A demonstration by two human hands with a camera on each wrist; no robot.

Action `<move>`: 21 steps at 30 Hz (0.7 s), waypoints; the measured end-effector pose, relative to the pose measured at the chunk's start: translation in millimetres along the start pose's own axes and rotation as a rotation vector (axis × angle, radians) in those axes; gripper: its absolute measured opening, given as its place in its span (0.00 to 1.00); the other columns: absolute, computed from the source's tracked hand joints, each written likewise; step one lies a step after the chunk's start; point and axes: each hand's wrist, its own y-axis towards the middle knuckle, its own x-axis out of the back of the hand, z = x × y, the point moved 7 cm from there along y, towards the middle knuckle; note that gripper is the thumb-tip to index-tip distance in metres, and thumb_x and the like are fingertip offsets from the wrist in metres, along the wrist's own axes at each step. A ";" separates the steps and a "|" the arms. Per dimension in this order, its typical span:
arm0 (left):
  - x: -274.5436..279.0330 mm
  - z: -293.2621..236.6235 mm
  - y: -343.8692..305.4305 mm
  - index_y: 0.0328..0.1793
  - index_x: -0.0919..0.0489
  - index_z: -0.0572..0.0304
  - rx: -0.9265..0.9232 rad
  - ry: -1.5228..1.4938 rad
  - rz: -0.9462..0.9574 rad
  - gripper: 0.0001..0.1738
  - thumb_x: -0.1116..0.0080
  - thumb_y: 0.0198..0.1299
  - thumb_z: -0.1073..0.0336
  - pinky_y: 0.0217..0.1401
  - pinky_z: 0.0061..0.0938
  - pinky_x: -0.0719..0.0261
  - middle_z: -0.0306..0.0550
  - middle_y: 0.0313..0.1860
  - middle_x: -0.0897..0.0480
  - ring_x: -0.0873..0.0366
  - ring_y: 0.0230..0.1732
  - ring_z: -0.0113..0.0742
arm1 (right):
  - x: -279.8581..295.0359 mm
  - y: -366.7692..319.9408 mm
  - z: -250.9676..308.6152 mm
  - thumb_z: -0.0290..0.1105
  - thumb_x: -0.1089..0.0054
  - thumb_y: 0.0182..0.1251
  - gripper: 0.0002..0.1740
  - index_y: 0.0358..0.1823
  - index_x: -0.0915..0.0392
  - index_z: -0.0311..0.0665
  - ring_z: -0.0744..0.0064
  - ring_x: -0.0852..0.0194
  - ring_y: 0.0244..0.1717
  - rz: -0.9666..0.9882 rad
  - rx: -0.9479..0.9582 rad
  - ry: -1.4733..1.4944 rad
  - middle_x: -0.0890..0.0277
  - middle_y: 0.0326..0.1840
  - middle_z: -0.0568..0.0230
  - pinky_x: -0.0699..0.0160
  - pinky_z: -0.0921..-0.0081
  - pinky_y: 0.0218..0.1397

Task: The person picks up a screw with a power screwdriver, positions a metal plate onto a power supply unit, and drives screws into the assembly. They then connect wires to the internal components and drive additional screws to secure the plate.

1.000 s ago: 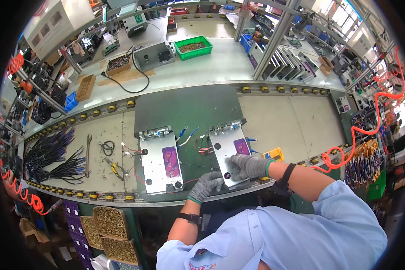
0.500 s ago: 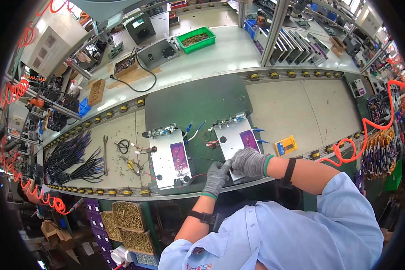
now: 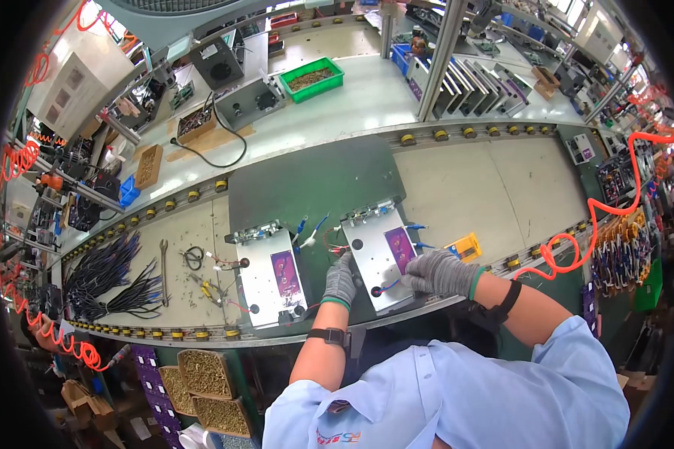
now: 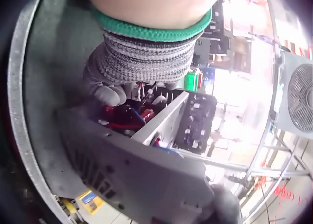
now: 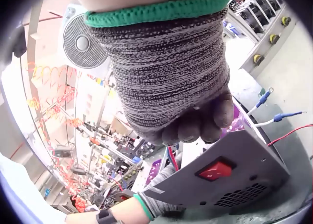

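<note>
A metal equipment casing point(image 3: 386, 262) with a purple panel point(image 3: 399, 248) lies in front of me on a dark green board point(image 3: 314, 176). My right hand point(image 3: 442, 273), in a grey knit glove, is over its right edge with fingers curled. Its fingertips pinch a blue wire point(image 3: 389, 284) that rises from a round black hole in the plate. My gloved left hand point(image 3: 340, 283) is at the casing's left side; in the left wrist view its fingers point(image 4: 110, 95) are among red wires inside, their grip partly hidden. A red rocker switch point(image 5: 215, 170) shows on the casing's end.
A second similar casing point(image 3: 269, 277) lies to the left. Beyond it are pliers point(image 3: 206, 288), a wrench point(image 3: 164, 273) and bundled dark cables point(image 3: 105, 277). A yellow box point(image 3: 464, 247) sits right of my right hand. A coiled orange hose point(image 3: 558, 251) hangs at the right.
My left hand has moved from the casing's front edge up along its left side. The right hand has shifted right, and a blue wire now shows at the round hole.
</note>
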 end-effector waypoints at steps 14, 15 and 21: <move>-22.1 -58.1 -45.0 0.56 0.24 0.60 -0.640 -0.263 0.384 0.14 0.46 0.78 0.58 0.44 0.31 0.21 0.43 0.38 0.18 0.21 0.40 0.34 | 60.2 79.5 121.3 0.45 0.32 0.66 0.17 0.45 0.17 0.40 0.52 0.14 0.42 -0.156 0.117 -0.104 0.16 0.41 0.55 0.15 0.58 0.48; -25.2 -66.2 -53.6 0.59 0.25 0.62 -0.864 0.286 0.209 0.16 0.45 0.76 0.58 0.46 0.31 0.20 0.45 0.42 0.16 0.18 0.44 0.37 | 59.0 93.5 122.1 0.43 0.33 0.67 0.16 0.47 0.16 0.38 0.51 0.12 0.44 -0.165 0.073 -0.218 0.14 0.40 0.53 0.14 0.59 0.48; -15.2 -95.7 -76.4 0.57 0.23 0.62 -0.744 0.205 0.263 0.16 0.41 0.74 0.57 0.40 0.25 0.19 0.37 0.35 0.17 0.20 0.34 0.28 | 48.5 132.5 102.1 0.39 0.34 0.63 0.11 0.39 0.16 0.39 0.51 0.12 0.40 -0.135 0.164 -0.453 0.16 0.36 0.53 0.14 0.56 0.42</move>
